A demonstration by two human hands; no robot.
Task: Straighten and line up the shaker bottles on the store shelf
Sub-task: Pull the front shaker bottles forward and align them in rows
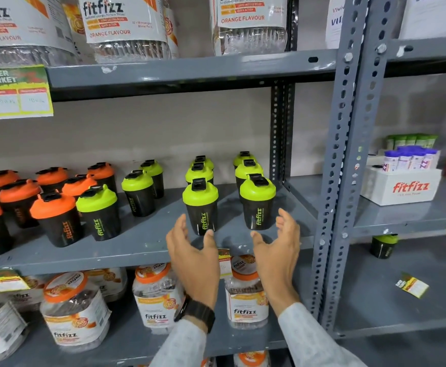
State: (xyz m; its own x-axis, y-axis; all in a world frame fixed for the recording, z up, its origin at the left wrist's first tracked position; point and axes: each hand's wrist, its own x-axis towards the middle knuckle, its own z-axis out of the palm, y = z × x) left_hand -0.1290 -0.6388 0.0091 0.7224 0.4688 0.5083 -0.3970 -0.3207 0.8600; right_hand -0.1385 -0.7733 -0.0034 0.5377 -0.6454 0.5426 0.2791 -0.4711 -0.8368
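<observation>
grey shelf [147,247] holds shaker bottles [202,205] in uneven rows. our left hand [192,258] and right hand [277,250] hover empty, fingers apart; we cup each front bottle, aligning labels forward.

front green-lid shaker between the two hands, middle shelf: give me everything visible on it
The shaker bottle has a black, slightly tapered body that looks like plastic, a lime-green domed lid and a black flip cap on top, shut as far as can be seen. Green "fitfizz" lettering runs vertically up its front. It stands upright near the front edge of the grey metal shelf, heading a row of three green-lidded bottles. The open left hand is just before it, thumb tip at its base; whether they touch is unclear. The right hand is apart from it.
</observation>
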